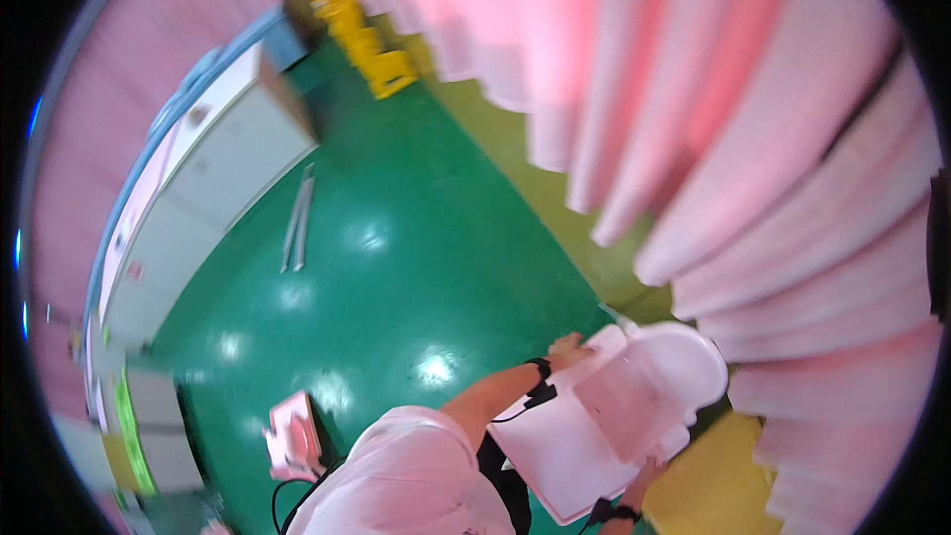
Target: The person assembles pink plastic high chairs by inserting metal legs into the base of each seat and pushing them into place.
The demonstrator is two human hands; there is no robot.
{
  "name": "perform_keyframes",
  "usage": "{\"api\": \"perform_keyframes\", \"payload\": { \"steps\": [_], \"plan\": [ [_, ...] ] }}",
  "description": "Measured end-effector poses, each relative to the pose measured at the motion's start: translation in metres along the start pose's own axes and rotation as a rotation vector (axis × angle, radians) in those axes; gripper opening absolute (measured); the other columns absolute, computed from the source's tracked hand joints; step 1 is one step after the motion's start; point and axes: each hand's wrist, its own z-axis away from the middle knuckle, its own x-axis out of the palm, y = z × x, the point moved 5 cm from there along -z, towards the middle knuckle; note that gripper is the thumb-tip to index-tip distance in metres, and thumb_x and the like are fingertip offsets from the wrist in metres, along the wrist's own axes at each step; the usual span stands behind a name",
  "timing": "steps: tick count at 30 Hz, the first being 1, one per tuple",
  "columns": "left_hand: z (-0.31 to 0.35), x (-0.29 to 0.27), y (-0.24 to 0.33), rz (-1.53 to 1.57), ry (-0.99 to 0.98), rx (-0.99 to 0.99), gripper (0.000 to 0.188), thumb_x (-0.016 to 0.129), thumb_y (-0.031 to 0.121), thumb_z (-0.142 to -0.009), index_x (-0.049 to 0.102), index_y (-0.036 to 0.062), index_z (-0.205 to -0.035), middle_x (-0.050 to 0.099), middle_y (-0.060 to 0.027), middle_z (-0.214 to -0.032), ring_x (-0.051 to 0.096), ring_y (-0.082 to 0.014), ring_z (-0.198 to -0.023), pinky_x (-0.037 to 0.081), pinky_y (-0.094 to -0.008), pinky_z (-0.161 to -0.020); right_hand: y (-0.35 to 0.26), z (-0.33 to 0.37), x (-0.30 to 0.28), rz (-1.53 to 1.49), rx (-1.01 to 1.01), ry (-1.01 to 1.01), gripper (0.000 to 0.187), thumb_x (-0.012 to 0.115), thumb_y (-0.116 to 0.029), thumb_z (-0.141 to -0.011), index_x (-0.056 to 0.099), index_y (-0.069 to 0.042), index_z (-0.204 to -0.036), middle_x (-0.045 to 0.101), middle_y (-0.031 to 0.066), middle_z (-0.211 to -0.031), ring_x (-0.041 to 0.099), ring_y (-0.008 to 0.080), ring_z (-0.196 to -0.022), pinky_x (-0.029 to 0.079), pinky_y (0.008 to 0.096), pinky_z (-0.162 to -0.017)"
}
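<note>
A large pale pink moulded plastic piece (557,458), shaped like a child's reclining seat, lies in front of my body at the lower right. It has a flat near panel, a recessed middle and a rounded far end. My left hand (570,350) is closed on its left edge, with a black band round the wrist. On the opposite edge, my right hand (646,478) grips the same piece, its fingers partly hidden; a black band also circles that wrist. Motion blurs the picture somewhat.
Pink pleated curtains (614,69) hang at the right. White cabinets (218,168) line the left. On the green floor (396,238) lie thin metal rods (298,220) and a smaller pink plastic piece (294,436). Yellow objects (362,40) stand at the far end; a yellow mat (718,476) lies lower right.
</note>
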Motion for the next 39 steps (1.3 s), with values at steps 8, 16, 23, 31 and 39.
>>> {"api": "perform_keyframes", "payload": {
  "steps": [8, 16, 23, 31, 39],
  "plan": [
    [0.125, -0.067, -0.056, 0.533, 0.161, 0.072, 0.036, 0.056, 0.035, -0.091, 0.061, 0.0037, -0.108, 0.067, -0.0093, -0.099, 0.062, -0.0178, -0.09, 0.049, -0.0315, -0.081, -0.019, -0.062, 0.064, -0.342, 0.075, -0.65, 0.045, 0.052, -0.031, -0.085, 0.051, -0.004, -0.119, 0.054, 0.0099, -0.113, 0.051, 0.0198, -0.094, 0.041, 0.0311, -0.082],
    [0.381, -0.033, -0.201, 0.492, 0.696, -0.323, 0.043, 0.06, 0.042, -0.085, 0.063, 0.0039, -0.103, 0.069, -0.0111, -0.09, 0.065, -0.0217, -0.084, 0.05, -0.034, -0.076, -0.091, -0.025, 0.201, -0.401, 0.368, -1.132, 0.042, 0.055, -0.028, -0.086, 0.052, 0.0, -0.118, 0.053, 0.0121, -0.123, 0.051, 0.0279, -0.114, 0.045, 0.037, -0.095],
    [0.563, 0.1, -0.284, 0.982, 1.196, -0.531, 0.04, 0.061, 0.039, -0.088, 0.061, 0.0022, -0.104, 0.068, -0.0093, -0.092, 0.064, -0.0176, -0.085, 0.051, -0.0308, -0.072, -0.109, 0.076, 0.311, -0.136, 0.376, -1.384, 0.02, 0.053, -0.014, -0.082, 0.059, -0.003, -0.098, 0.063, 0.0076, -0.099, 0.062, 0.0229, -0.091, 0.052, 0.0354, -0.083],
    [0.671, 0.234, -0.301, 1.431, 1.625, -0.644, 0.038, 0.056, 0.037, -0.092, 0.058, 0.0028, -0.107, 0.067, -0.0069, -0.093, 0.063, -0.0161, -0.082, 0.05, -0.0296, -0.069, -0.076, 0.261, 0.383, 0.173, 0.314, -1.584, 0.019, 0.054, -0.015, -0.082, 0.059, -0.005, -0.098, 0.063, 0.0057, -0.097, 0.061, 0.021, -0.091, 0.051, 0.0339, -0.082],
    [0.742, 0.3, -0.365, 1.569, 1.815, -0.727, 0.035, 0.054, 0.038, -0.092, 0.058, 0.006, -0.106, 0.066, -0.0047, -0.09, 0.061, -0.0128, -0.074, 0.046, -0.0269, -0.063, -0.019, 0.411, 0.405, 0.432, 0.185, -1.683, 0.019, 0.053, -0.017, -0.083, 0.06, -0.007, -0.097, 0.062, 0.0058, -0.096, 0.061, 0.0207, -0.086, 0.051, 0.0346, -0.076]
  ]
}}
